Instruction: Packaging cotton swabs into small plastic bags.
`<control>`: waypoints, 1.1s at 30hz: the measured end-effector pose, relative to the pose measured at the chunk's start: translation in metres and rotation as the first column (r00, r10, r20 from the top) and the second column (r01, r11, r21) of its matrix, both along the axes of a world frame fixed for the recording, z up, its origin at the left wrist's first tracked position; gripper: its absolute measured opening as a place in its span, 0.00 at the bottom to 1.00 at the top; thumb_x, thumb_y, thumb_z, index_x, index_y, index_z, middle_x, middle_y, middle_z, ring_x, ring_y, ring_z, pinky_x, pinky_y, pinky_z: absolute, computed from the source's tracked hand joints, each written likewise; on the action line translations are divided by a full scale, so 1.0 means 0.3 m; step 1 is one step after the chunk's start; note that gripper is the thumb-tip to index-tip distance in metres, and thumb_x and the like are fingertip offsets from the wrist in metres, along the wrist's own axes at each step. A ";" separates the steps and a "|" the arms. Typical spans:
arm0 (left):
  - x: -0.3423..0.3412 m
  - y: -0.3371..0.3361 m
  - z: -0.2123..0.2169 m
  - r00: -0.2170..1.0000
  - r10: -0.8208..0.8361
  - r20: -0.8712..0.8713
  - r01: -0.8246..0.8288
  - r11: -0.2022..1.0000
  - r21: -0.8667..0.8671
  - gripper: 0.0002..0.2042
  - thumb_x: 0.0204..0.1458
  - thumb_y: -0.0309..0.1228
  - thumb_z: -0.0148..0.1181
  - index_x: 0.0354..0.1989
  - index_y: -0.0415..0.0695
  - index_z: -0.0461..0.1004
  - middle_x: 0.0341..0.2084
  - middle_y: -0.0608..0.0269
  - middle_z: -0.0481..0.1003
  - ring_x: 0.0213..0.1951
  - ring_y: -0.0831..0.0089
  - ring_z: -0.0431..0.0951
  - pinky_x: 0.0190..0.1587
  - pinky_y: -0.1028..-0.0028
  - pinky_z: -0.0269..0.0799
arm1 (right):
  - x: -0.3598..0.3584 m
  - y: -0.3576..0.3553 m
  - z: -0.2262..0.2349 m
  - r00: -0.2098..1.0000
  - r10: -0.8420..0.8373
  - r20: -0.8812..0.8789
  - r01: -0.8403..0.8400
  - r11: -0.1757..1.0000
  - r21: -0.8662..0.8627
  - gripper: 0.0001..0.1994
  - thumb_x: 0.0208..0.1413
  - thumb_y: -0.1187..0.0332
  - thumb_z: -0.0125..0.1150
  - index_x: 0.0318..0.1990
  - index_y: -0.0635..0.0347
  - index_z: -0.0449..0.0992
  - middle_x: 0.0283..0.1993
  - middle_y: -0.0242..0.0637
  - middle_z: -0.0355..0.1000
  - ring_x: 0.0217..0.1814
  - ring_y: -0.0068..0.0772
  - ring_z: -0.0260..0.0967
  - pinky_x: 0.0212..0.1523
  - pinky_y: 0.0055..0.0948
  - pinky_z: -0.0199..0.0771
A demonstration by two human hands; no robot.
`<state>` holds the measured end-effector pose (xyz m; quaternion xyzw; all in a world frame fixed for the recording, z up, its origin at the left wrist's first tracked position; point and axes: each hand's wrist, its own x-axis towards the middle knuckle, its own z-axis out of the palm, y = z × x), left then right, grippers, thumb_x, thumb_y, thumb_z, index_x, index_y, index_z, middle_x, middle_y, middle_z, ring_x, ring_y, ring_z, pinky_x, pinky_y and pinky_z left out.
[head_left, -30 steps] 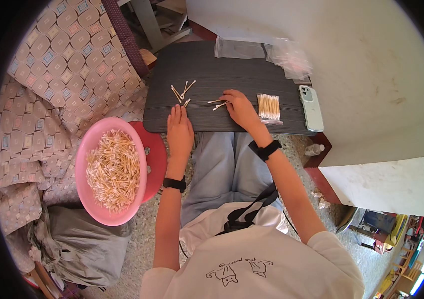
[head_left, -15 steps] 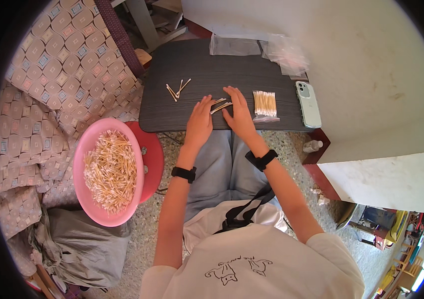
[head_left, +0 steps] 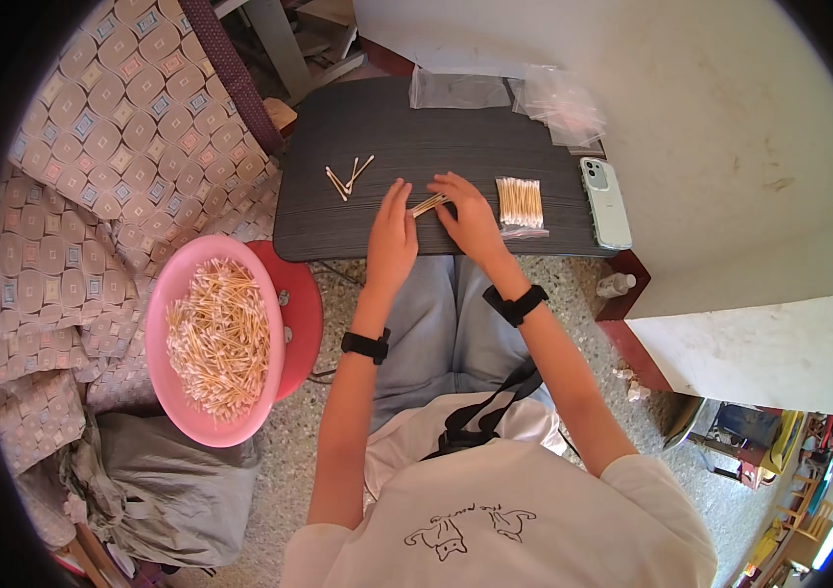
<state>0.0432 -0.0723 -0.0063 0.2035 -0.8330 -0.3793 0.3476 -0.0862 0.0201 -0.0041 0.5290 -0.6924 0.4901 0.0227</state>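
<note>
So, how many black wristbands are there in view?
2: one band around the wrist of the left hand, another band around the wrist of the right hand.

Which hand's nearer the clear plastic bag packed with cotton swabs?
Right. The right hand is just left of the bag, not touching it; the left hand is farther left, past the right hand.

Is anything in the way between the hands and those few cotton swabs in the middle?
Nothing visible. The swabs lie right between the left hand and right hand. The bag of swabs is off to the right, outside that gap.
</note>
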 end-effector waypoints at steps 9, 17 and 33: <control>0.102 0.044 -0.037 0.954 0.066 0.292 0.093 0.861 -0.500 0.20 0.60 0.30 0.48 0.60 0.37 0.65 0.63 0.48 0.62 0.65 0.55 0.60 0.67 0.58 0.54 | 0.040 0.123 -0.017 0.964 0.101 -0.247 -0.037 0.967 0.251 0.22 0.54 0.80 0.54 0.58 0.57 0.71 0.68 0.45 0.59 0.69 0.51 0.56 0.65 0.41 0.62; 0.116 0.058 -0.030 0.967 0.071 0.247 0.072 0.847 -0.527 0.18 0.58 0.29 0.51 0.57 0.40 0.70 0.61 0.48 0.65 0.63 0.56 0.64 0.66 0.58 0.57 | 0.056 0.136 0.012 0.963 0.068 -0.260 0.008 0.960 0.279 0.22 0.49 0.80 0.56 0.54 0.55 0.76 0.65 0.47 0.63 0.66 0.47 0.62 0.61 0.37 0.68; 0.127 0.096 -0.036 0.973 0.109 0.206 -0.008 0.900 -0.436 0.18 0.58 0.28 0.52 0.57 0.37 0.68 0.61 0.49 0.65 0.64 0.53 0.61 0.66 0.56 0.54 | 0.058 0.121 0.030 0.970 -0.035 -0.240 0.068 0.989 0.130 0.11 0.49 0.77 0.61 0.42 0.61 0.80 0.47 0.41 0.73 0.52 0.42 0.68 0.50 0.36 0.73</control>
